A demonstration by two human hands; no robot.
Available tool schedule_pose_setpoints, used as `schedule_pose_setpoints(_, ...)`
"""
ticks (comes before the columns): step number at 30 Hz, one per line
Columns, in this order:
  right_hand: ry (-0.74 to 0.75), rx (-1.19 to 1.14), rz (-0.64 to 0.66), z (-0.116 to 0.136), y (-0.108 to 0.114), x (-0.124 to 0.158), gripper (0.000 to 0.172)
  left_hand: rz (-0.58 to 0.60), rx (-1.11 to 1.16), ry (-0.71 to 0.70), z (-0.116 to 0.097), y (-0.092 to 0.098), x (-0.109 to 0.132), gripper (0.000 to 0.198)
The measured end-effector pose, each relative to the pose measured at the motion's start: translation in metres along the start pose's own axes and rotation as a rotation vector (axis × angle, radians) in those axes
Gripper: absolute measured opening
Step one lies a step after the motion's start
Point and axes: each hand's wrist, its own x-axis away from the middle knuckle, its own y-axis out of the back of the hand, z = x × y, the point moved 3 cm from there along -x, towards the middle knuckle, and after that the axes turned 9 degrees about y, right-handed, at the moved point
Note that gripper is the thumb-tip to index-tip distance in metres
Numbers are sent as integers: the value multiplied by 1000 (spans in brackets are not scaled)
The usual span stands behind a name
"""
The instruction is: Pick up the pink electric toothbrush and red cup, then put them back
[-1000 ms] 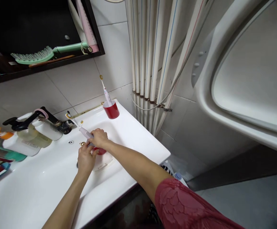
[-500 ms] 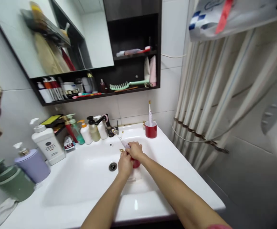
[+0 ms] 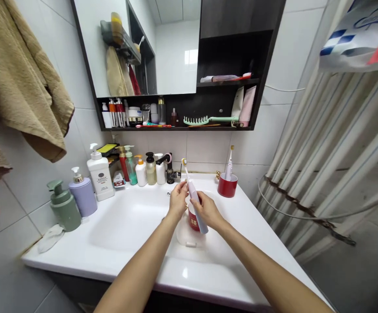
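Note:
My right hand (image 3: 208, 211) is closed around the handle of a pale lilac electric toothbrush (image 3: 192, 191), held slanting with its bristled head up. My left hand (image 3: 179, 200) has its fingertips pinched at the top of the handle, just below the neck. Partly hidden behind the toothbrush, a red cup (image 3: 193, 223) with a gold handle sits in the white sink (image 3: 124, 226). Below the cup lies a pale, see-through item (image 3: 190, 244) that I cannot make out. Another red cup (image 3: 227, 188) on the sink's back right rim holds a second electric toothbrush (image 3: 229, 169).
A black faucet (image 3: 169, 167) stands at the back, beside several pump bottles (image 3: 141, 171). Along the left rim are a white bottle (image 3: 100, 178), a purple bottle (image 3: 84, 198) and a green dispenser (image 3: 65, 208). A mirror cabinet (image 3: 228, 104) hangs above; pipes (image 3: 326, 143) run at the right.
The view has swung left. The toothbrush has been raised and turned more upright, and its handle now shows. My right hand has shifted down the handle, and my hands have moved apart.

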Motion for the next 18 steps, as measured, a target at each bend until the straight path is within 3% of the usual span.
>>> schedule_pose_setpoints(4,-56,-132,58,-5,-19,15,17,45,268,182,5,-4,-2,14)
schedule_pose_setpoints(9,-229,-505,249,-22,-50,36,19,-50,503,270,29,11,-25,3)
schedule_pose_setpoints(12,-374,-745,248,-34,-63,50,18,-61,511,335,44,21,-41,6)
schedule_pose_setpoints(15,-463,-806,259,-40,-70,57,20,-10,471,415,56,24,-45,14)
schedule_pose_setpoints(18,-560,-823,258,-43,-71,56,26,-49,450,444,63,27,-42,20)
